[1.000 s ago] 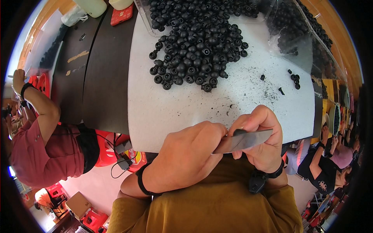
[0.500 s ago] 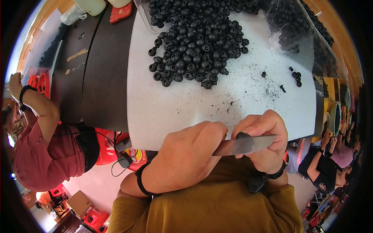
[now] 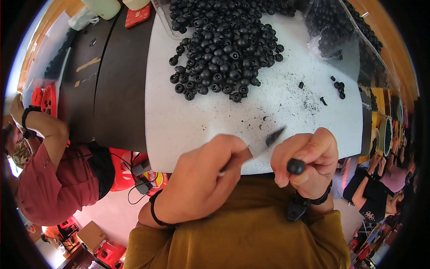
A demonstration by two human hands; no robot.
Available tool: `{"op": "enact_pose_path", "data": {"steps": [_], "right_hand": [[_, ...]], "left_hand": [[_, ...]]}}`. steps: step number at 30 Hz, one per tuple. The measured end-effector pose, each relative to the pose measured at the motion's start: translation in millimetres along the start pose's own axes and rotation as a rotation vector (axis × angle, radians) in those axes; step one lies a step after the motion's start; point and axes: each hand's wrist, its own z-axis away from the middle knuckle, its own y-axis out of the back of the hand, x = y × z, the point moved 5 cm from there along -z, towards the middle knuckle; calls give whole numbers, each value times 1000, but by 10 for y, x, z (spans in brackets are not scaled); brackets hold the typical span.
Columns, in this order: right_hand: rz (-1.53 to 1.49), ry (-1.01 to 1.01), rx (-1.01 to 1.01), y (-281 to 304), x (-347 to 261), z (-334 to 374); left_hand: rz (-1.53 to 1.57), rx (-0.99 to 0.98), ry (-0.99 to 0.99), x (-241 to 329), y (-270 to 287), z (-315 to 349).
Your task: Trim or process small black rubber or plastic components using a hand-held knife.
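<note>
My left hand [image 3: 204,177] is closed round the handle of a small knife [image 3: 273,136]; the handle is mostly hidden in the fist. Its blade points up and to the right over the white sheet, apart from my other hand and slightly blurred. My right hand [image 3: 313,154] pinches a small black rounded part [image 3: 295,166] between thumb and fingers, its blunt end showing. Beyond both hands lies a large heap of similar black parts [image 3: 219,62], many with a ring-shaped hole.
Black crumbs and trimmings [image 3: 309,105] are scattered on the white sheet [image 3: 179,125]. A few loose black bits [image 3: 339,88] lie at the right. A clear plastic bin [image 3: 349,49] stands at the far right. Left, a person in a red shirt [image 3: 58,179] sits beside the dark table [image 3: 121,98].
The knife has come away from the black part and swung to point up and away, as my left hand shifted slightly left. The part in my right hand now shows its end.
</note>
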Motion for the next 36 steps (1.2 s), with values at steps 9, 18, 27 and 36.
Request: {"op": "enact_pose_path", "data": {"steps": [9,18,27,36], "right_hand": [[8,-64,50,6,59,34],[106,-85,3,-9,60,61],[476,229,190,300,-519,-143],[1698,621,593,723,-1595,-723]], "left_hand": [[277,-95,-37,-27,-33,-46],[567,-270,52,-39,-208,-101],[578,-397,206,-189,-255,-70],[587,-309,360,-327,-247,-31]]}}
